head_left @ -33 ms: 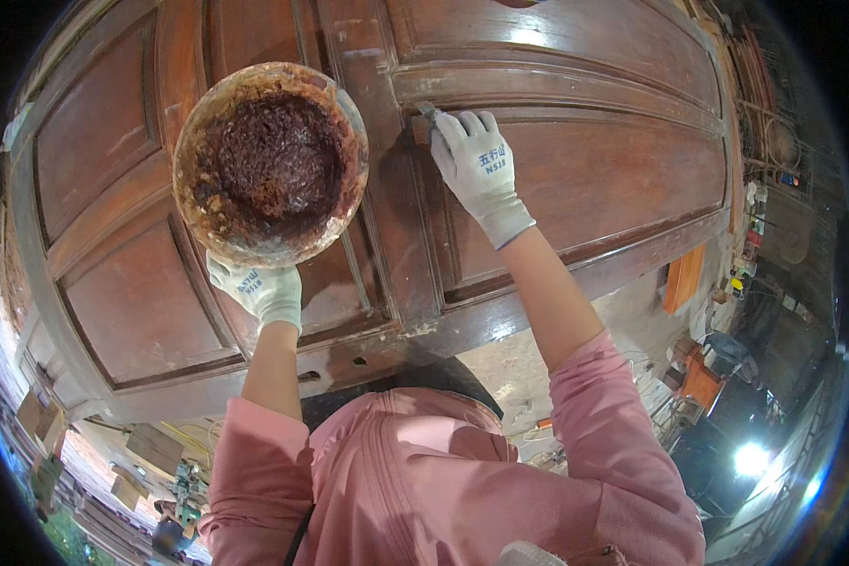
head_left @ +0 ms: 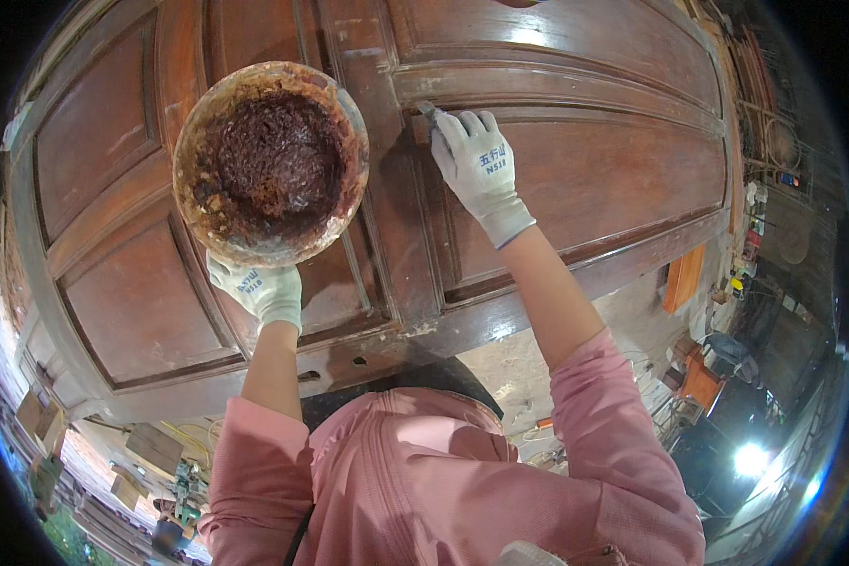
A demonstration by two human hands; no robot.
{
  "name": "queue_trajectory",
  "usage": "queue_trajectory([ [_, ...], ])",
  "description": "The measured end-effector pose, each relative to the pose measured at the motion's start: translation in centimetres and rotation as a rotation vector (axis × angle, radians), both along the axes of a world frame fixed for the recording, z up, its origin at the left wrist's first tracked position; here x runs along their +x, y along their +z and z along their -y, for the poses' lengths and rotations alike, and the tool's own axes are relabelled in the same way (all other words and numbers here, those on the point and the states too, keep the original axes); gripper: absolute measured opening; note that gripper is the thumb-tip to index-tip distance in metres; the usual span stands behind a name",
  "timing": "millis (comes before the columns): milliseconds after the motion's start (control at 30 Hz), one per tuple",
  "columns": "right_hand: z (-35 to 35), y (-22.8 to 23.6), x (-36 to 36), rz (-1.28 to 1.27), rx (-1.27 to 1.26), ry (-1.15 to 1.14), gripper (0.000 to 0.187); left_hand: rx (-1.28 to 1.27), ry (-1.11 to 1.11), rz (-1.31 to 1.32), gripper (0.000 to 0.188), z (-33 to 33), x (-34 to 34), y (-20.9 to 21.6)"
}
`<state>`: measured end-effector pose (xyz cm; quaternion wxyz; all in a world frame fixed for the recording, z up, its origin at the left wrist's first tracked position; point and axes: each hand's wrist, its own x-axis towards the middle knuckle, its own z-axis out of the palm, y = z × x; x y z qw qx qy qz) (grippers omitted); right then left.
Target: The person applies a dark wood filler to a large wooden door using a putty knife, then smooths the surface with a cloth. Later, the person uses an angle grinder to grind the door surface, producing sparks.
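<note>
My left hand (head_left: pixel 262 291), in a white glove with blue print, holds a round bowl (head_left: pixel 191 209) at its near side; the fingers under it are hidden. Dark reddish-brown paste (head_left: pixel 278 165) lies in the bowl, and its rim is crusted with dried material. My right hand (head_left: pixel 476 170), gloved alike, is closed round a small flat-bladed tool, seemingly a putty knife (head_left: pixel 427 109). Its tip is at the corner of a recessed panel on a brown wooden door (head_left: pixel 585 193) lying flat before me. Most of the tool is covered by the glove.
The door's raised mouldings and panels spread under both hands. A hole (head_left: pixel 359 360) shows in its near edge. An orange-brown wood piece (head_left: pixel 683 279) stands beyond the right edge. Wood blocks (head_left: pixel 153 449) lie at lower left, and a bright lamp (head_left: pixel 751 459) shines at lower right.
</note>
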<state>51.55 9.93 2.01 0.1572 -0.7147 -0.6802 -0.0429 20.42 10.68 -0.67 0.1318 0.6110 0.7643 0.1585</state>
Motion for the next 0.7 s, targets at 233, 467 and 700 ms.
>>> queue_trajectory([
  [233,-0.8,-0.2,0.6,0.099,0.002,0.116,0.031,0.014,0.005,-0.011,0.091,-0.3,0.4,0.1],
  [467,-0.5,0.4,2.1,0.083,-0.021,0.247,0.031,0.019,-0.005,-0.046,0.09,-0.3,0.2,-0.4],
  [700,-2.0,0.9,4.7,0.259,-0.06,0.453,0.03,0.033,-0.012,-0.036,0.09,-0.3,0.2,-0.3],
])
